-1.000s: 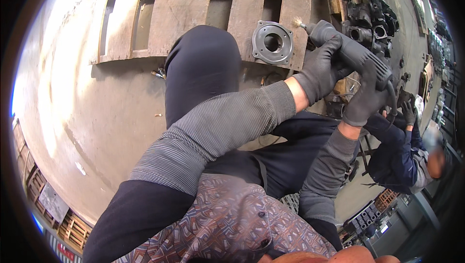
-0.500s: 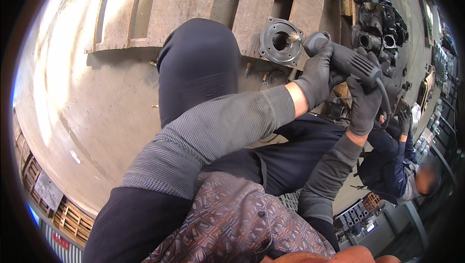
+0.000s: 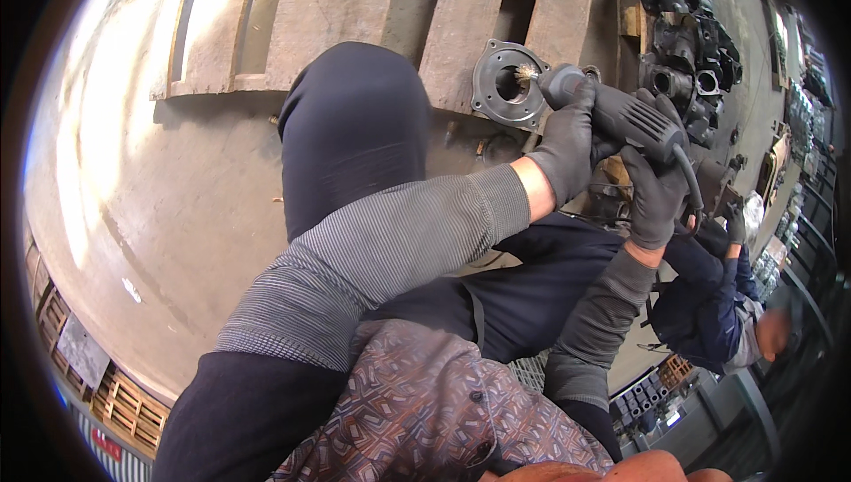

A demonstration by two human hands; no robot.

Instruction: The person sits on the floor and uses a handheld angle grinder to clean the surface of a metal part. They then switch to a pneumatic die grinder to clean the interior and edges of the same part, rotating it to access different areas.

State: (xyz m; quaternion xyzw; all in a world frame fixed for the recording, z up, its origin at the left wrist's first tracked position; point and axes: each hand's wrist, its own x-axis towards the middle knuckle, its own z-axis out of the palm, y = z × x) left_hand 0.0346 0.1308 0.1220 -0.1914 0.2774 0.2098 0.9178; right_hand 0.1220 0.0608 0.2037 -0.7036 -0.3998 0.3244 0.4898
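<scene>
On the wooden pallet (image 3: 341, 16) ahead of you lies the round metal flange (image 3: 488, 88); the wire brush (image 3: 526, 74), clear of its right side a second ago and then over its right rim, now sits over the central opening (image 3: 508, 87), which seems to put your work at the inner edge, though contact can't be told. Next, your left hand (image 3: 567, 143) stays clamped round the front of the grey power tool (image 3: 613, 111); your right hand (image 3: 658, 196) still grips its rear, beside the cable (image 3: 691, 179).
</scene>
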